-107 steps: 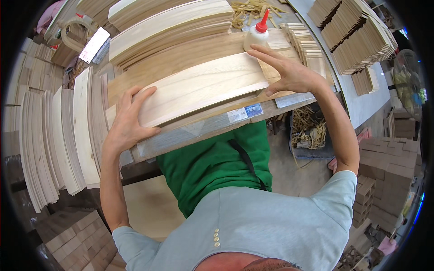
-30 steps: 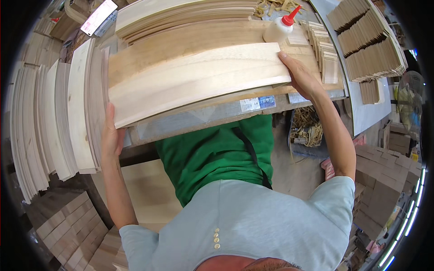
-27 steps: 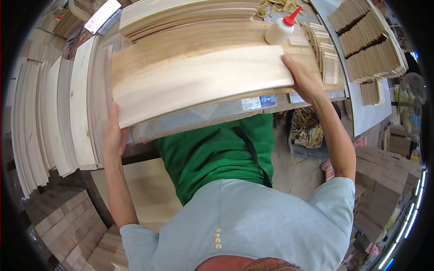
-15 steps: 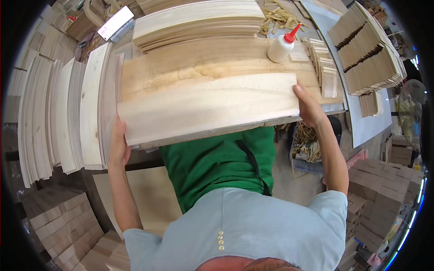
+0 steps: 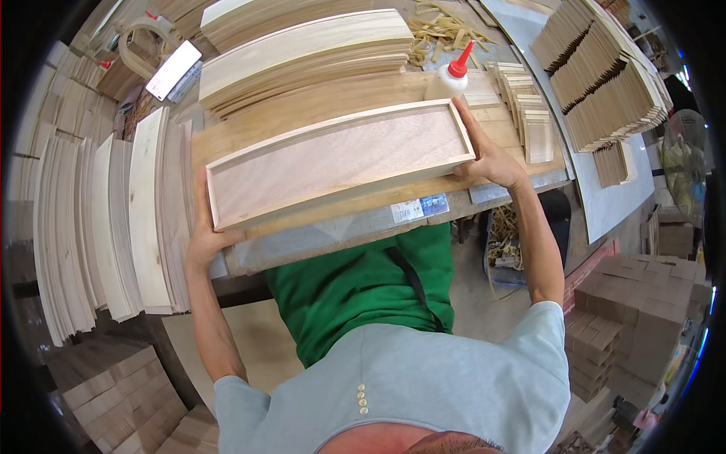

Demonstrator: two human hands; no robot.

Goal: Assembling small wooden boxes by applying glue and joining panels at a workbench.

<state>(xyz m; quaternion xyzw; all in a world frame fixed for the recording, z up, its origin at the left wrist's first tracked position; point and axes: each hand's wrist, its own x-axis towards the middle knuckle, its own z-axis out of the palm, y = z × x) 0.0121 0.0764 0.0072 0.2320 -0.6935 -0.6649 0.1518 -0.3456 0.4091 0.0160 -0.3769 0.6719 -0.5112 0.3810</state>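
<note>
Pale-wood tray (image 5: 340,163), long, rect, w/ thin rim (image 5: 463,130), L grip (image 5: 209,233) & R grip (image 5: 490,160) clamping opp ends.

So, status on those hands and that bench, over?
Left fingers on left end of shallow wooden tray, right fingers on right end. Tray open side up. Red-tipped bottle just beyond its far right corner.

- One shallow wooden box (image 5: 336,157) is seen.
- Two hands are counted: left hand (image 5: 205,237) at the box's left end, right hand (image 5: 490,159) at its right.
- One red-capped squeeze bottle (image 5: 445,83) is placed just behind its right end.
- One smartphone (image 5: 173,71) is seen beyond its left end.
- Four shirt buttons (image 5: 363,402) are shown well in front of it.
</note>
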